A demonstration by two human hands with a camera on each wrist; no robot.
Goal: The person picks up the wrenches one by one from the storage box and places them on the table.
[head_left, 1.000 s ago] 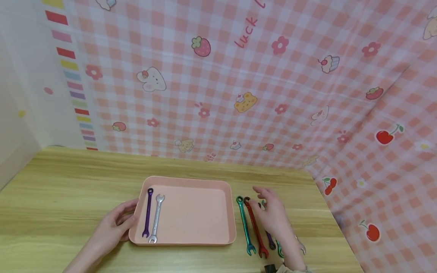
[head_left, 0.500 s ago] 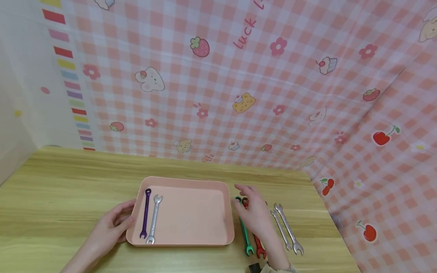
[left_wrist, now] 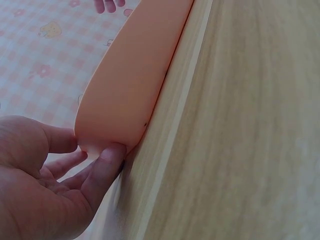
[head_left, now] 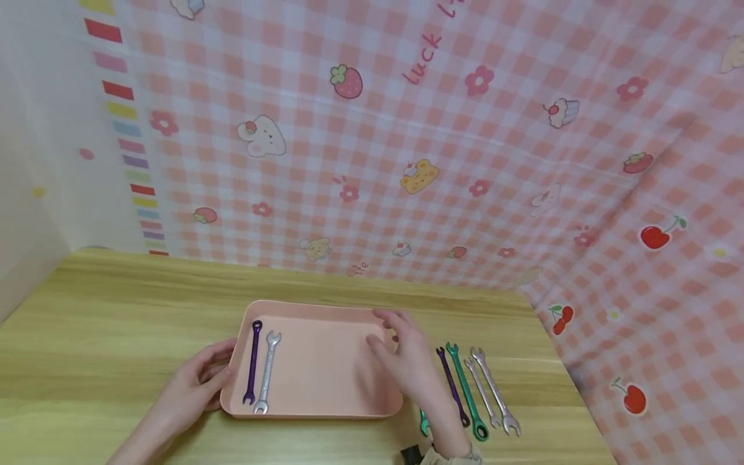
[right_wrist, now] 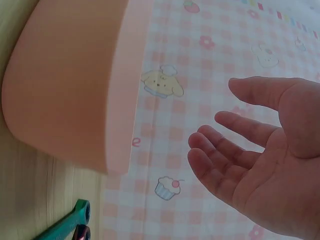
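Note:
A pink tray point(head_left: 325, 361) lies on the table with a purple wrench point(head_left: 252, 361) and a silver wrench point(head_left: 267, 373) side by side at its left end. My left hand point(head_left: 194, 381) holds the tray's left side, thumb and fingers on its end wall, as the left wrist view shows. Over the tray's right end hovers my right hand point(head_left: 403, 358), its fingers loosely bent and nothing in them. Under the right forearm lies a green wrench point(right_wrist: 65, 225), with a red wrench point(right_wrist: 82, 233) beside it, both mostly hidden in the head view.
Right of the forearm, more wrenches lie in a row: a purple one point(head_left: 453, 386), a green one point(head_left: 467, 391), and two silver ones, a smaller point(head_left: 482, 392) and a larger point(head_left: 495, 391). A checked cloth point(head_left: 349, 142) hangs behind and to the right of the wooden table point(head_left: 145, 303).
My right hand has moved left, from above the loose wrenches to above the tray's right end, uncovering the wrenches at the right. My left hand has stayed at the tray's left side.

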